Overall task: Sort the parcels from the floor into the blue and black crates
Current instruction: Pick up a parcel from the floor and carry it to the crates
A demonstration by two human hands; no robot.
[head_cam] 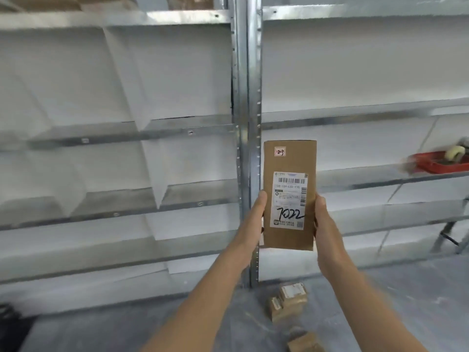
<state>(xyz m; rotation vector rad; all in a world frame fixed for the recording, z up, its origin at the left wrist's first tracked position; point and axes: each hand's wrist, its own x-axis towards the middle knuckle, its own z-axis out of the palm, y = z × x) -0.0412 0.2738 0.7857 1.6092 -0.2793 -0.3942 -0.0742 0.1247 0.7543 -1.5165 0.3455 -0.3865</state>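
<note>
I'm at label-check, left hand (pixel 253 217) and right hand (pixel 326 224) gripping the tall brown cardboard parcel (pixel 289 161) by its sides; next I need to find its crate, none in view.

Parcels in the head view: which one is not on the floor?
The tall parcel with "7022" handwritten on its label, held upright between the left hand and right hand. The other parcels lie on the floor below.

Your tall brown cardboard parcel (pixel 289 158) carries a white rectangular paper label (pixel 289 199) with black barcode stripes and a black handwritten 7022. Its small white square sticker (pixel 280 151) has a red border. Note the shallow red plastic tray (pixel 431 163) and the silver-grey steel shelving (pixel 247 72).
</note>
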